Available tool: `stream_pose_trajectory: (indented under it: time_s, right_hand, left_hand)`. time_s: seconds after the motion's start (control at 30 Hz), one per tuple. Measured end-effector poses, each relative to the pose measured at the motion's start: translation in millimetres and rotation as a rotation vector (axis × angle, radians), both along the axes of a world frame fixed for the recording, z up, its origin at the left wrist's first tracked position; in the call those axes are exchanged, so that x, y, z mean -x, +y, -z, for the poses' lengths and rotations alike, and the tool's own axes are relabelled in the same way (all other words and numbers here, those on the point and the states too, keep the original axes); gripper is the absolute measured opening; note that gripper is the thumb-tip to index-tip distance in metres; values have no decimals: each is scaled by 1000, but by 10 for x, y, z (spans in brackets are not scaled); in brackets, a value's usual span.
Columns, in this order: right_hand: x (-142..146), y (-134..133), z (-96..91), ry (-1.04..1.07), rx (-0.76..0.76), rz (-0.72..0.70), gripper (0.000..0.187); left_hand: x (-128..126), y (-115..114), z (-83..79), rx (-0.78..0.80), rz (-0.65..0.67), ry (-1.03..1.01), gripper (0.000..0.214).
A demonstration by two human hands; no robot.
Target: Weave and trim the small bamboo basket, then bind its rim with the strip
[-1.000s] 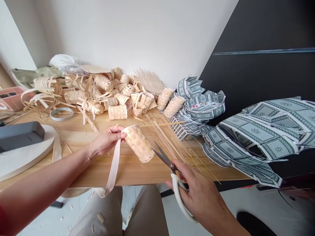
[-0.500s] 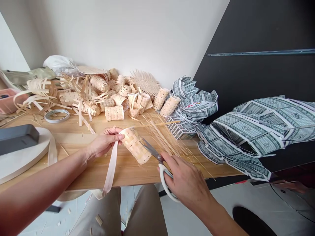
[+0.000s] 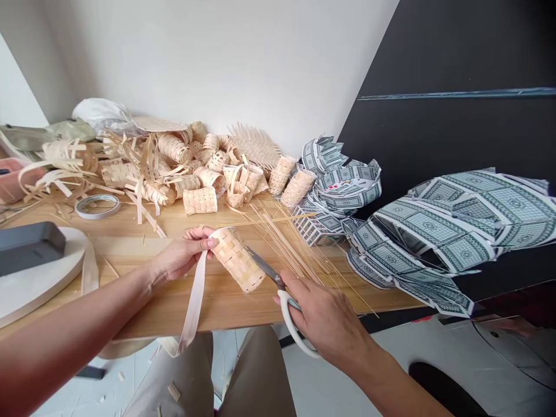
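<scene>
My left hand [image 3: 191, 249] pinches the upper rim of a small woven basket [image 3: 238, 260], which tilts over the front of the wooden table. A pale fabric ribbon [image 3: 196, 295] hangs from that rim past the table edge. In my right hand [image 3: 319, 315] is a pair of white-handled scissors [image 3: 284, 307]. The grey blades point up and left and lie against the basket's right side. A thin strip [image 3: 278, 220] sticks out to the right from the basket's top.
Woven baskets [image 3: 200, 201] are heaped along the wall. A tape roll [image 3: 98, 206] lies at left, near a round white board [image 3: 43, 284] with a dark box [image 3: 30, 249]. Thin strips [image 3: 286, 243] lie right of centre. Folded-card structures [image 3: 434, 231] stand at right.
The view shifts slightly. My hands keep almost the same pose on the basket and scissors, and the blades stay along its right side.
</scene>
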State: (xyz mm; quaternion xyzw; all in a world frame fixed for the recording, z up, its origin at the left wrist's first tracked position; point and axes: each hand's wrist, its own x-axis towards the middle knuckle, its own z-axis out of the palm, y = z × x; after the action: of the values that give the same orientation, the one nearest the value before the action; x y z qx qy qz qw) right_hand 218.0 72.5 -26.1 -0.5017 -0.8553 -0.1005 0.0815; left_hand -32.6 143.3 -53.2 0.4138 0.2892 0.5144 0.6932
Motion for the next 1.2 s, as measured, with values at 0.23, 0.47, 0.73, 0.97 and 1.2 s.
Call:
stream_pose_trajectory:
  time_s: [0.23, 0.47, 0.73, 0.97, 1.2]
  right_hand:
    - [-133, 3, -10, 139, -184, -126, 20]
    - [-264, -65, 0, 110, -270, -75, 18]
    - [-111, -2, 1, 13, -283, -53, 14]
    - [-32, 85, -9, -63, -340, -37, 17]
    - [-47, 105, 10, -113, -400, -43, 19]
  left_hand:
    - [25, 29, 4, -7, -34, -18, 22]
    - [23, 50, 12, -14, -70, -30, 22]
    - [-19, 22, -9, 9, -87, 4, 24]
    - [-18, 1, -11, 20, -59, 16, 23]
    - [-31, 1, -8, 67, -50, 17, 26]
